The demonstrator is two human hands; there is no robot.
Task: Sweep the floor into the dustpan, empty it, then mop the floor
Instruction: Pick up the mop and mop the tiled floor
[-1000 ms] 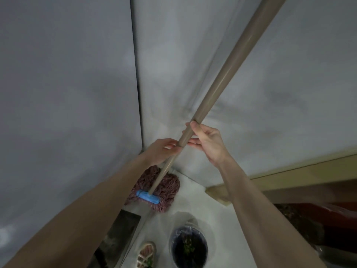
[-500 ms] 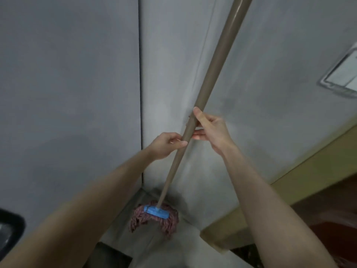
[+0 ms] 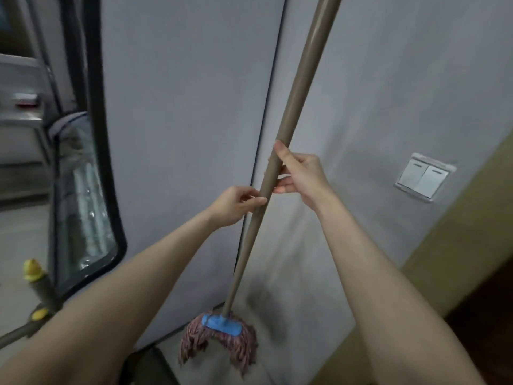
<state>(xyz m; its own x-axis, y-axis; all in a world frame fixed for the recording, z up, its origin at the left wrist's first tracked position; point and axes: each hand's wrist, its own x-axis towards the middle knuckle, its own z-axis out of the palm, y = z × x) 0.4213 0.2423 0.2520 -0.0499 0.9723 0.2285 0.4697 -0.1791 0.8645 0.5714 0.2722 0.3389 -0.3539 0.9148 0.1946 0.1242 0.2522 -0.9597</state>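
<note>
The right hand (image 3: 302,176) and left hand (image 3: 236,204) both grasp the mop handle (image 3: 299,87), the 2 grips nearly touching, right above left. The handle leans steeply, and its mop head (image 3: 219,339) sits low in the wall corner. Spreading the grips should steady each stroke; press the blue clamp (image 3: 222,325) flat.

Indoors, and looks like a home. Plain grey painted walls (image 3: 180,134) meeting in a corner. On the right-hand wall, a white double light switch (image 3: 424,177), with yellowish trim (image 3: 472,245) running below and near it. Over on the left, a dark-framed glass panel (image 3: 83,218), reflections blurred across the pane. Down in the corner, a household mop (image 3: 219,340), pink strings under a blue clamp.
</note>
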